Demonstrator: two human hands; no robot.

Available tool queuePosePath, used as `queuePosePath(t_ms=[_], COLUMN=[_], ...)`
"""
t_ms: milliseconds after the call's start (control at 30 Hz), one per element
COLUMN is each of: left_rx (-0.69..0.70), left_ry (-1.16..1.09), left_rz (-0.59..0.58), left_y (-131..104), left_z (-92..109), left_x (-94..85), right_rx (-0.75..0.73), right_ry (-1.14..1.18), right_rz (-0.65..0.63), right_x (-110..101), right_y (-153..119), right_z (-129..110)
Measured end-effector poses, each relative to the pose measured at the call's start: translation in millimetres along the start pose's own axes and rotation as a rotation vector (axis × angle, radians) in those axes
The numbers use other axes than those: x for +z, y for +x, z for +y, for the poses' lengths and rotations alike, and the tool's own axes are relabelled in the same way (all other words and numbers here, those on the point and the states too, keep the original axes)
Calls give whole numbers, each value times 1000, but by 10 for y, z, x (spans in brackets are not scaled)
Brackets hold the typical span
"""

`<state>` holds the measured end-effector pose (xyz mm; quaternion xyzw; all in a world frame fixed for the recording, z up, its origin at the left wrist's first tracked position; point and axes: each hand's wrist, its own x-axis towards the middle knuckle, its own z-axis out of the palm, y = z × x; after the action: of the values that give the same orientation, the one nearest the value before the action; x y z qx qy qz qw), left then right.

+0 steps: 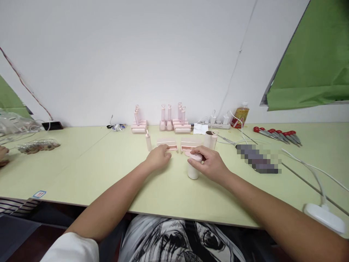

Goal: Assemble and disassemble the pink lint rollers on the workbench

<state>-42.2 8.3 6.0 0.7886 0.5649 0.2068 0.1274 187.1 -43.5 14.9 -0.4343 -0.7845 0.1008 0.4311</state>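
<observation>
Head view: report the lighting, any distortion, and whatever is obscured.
Head view: even light, only faint shadows on the table. Head view: the right forearm looms large towards the lower right corner, likely wide-angle stretching. Head view: coarse pixel blocks obscure a dark object beside the right hand; the white jar in that hand shows no obvious motion blur.
</observation>
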Motion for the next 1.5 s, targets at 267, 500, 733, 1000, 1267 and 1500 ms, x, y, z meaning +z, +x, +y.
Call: queuePosePath(t_ms=[267, 500, 733, 1000, 1267, 1500], left_rx=[-55, -58, -101, -218, -207, -263], left_ry=[42, 159, 218, 146, 76, -38], left_rz=[-76, -2, -44, -82, -118, -153], left_y=[-23, 4, 11, -4, 2, 17], left_z=[-11, -30, -42, 23, -38, -71], left_x=[6, -14, -39, -138, -101, -133], right_rx=[22, 74, 62, -49, -136, -141], right_ry=[21, -10, -23, -90, -86, -67], right_rz=[-247, -370, -409, -451, -506, -490], right_x=[-8, 17, 10, 22, -4, 7], right_y=[3, -31, -49, -80, -98, -102], right_z=[7, -16, -13, -9, -64, -39])
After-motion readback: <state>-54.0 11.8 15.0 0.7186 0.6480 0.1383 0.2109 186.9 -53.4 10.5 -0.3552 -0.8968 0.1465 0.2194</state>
